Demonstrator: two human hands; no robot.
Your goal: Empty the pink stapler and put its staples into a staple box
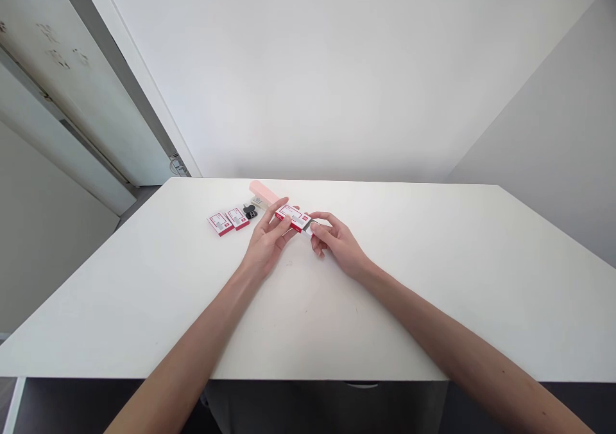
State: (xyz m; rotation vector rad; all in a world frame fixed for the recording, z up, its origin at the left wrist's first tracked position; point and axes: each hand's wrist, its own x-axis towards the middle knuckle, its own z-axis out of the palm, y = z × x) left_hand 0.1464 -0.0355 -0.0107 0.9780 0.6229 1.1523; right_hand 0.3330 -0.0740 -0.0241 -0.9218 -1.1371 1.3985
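A small red and white cardboard box (294, 215) is held above the table, its right end open. My left hand (269, 235) grips the box along its left part, thumb on the near side and fingers behind. At the open end, my right hand (334, 238) pinches the flap between thumb and index finger; its other fingers curl below. Whatever is inside the box cannot be made out. Two similar red and white boxes, one on the left (220, 223) and one beside it (237, 218), lie left of my left hand.
Small black objects (250, 211) sit by the two boxes. Behind my left hand are a pink strip-like item (263, 192) and a pale piece with printing (258, 201). The white table (409, 248) meets a white wall (327, 81) at the back; its front edge is near me.
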